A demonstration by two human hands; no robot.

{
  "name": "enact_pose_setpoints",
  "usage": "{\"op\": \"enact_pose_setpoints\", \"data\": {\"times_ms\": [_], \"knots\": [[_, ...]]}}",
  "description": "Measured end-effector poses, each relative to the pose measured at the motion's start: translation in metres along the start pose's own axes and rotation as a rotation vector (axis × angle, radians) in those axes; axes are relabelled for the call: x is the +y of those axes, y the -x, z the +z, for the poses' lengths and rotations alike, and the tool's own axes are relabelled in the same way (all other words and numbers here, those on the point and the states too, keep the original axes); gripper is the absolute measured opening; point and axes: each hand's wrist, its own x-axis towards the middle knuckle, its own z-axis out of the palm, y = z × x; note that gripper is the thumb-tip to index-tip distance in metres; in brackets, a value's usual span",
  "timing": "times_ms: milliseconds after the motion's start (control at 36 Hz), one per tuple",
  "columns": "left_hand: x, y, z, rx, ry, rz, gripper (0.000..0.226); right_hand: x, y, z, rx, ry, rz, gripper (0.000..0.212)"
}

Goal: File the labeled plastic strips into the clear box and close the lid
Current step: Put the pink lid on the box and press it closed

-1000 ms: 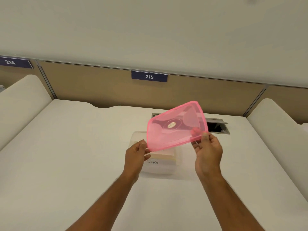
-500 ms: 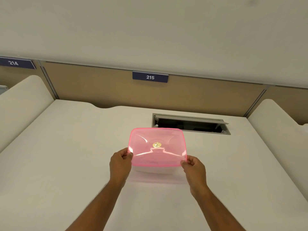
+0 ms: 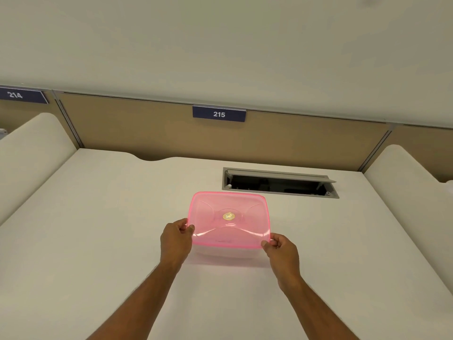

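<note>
A translucent pink lid (image 3: pixel 229 219) with a small gold sticker in its middle lies flat over the clear box (image 3: pixel 226 252), of which only the near wall shows below the lid. My left hand (image 3: pixel 175 241) pinches the lid's near left corner. My right hand (image 3: pixel 282 252) pinches its near right corner. The labeled strips are hidden under the lid.
The box stands on a white desk (image 3: pixel 98 241). An open grey cable slot (image 3: pixel 279 182) is set into the desk just behind and right of the box. Padded white dividers rise at the left (image 3: pixel 31 153) and right (image 3: pixel 407 177). A tan back panel carries a "215" sign (image 3: pixel 219 114).
One second ago the lid was tilted up in both hands above the box. It came down flat over the box, and my hands moved to its near corners.
</note>
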Motion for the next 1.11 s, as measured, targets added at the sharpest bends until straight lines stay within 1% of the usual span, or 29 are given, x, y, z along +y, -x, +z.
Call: {"op": "enact_pose_setpoints", "data": {"times_ms": [28, 83, 167, 222, 278, 444, 556, 694, 806, 944, 1028, 1111], "knots": [[0.0, 0.0, 0.0, -0.004, -0.003, 0.003, 0.012, 0.001, -0.001, 0.0, -0.002, 0.007, -0.002, 0.019], [0.0, -0.002, 0.001, -0.002, -0.019, 0.015, 0.015, 0.002, -0.004, 0.001, -0.003, 0.015, -0.01, 0.018], [0.0, -0.006, 0.003, -0.001, -0.035, -0.005, 0.01, 0.004, -0.007, 0.0, -0.003, 0.025, -0.013, 0.015], [0.0, -0.009, 0.005, 0.003, -0.031, -0.026, 0.017, 0.006, -0.009, 0.001, -0.012, 0.021, 0.007, 0.013], [0.0, -0.011, 0.006, 0.003, -0.023, -0.044, 0.029, 0.009, -0.012, 0.001, -0.019, 0.03, 0.022, 0.02], [0.0, -0.018, 0.01, -0.019, -0.055, -0.05, 0.047, 0.01, -0.02, 0.001, -0.024, 0.108, -0.002, 0.037], [0.001, -0.028, 0.019, -0.026, -0.14, 0.022, 0.056, 0.003, -0.03, 0.004, -0.033, 0.178, -0.036, 0.053], [0.014, -0.037, 0.036, -0.034, -0.285, 0.116, 0.062, -0.01, -0.052, 0.019, -0.069, 0.33, -0.158, 0.064], [0.023, -0.049, 0.047, -0.051, -0.402, 0.177, 0.064, -0.015, -0.072, 0.031, -0.076, 0.447, -0.219, 0.067], [0.023, -0.066, 0.052, -0.091, -0.559, 0.267, 0.057, -0.015, -0.092, 0.041, -0.091, 0.569, -0.258, 0.067], [0.023, -0.079, 0.054, -0.084, -0.631, 0.307, 0.048, -0.016, -0.103, 0.046, -0.071, 0.625, -0.264, 0.061], [0.021, -0.09, 0.058, -0.046, -0.701, 0.383, 0.037, -0.018, -0.115, 0.051, -0.021, 0.68, -0.301, 0.048]]}}
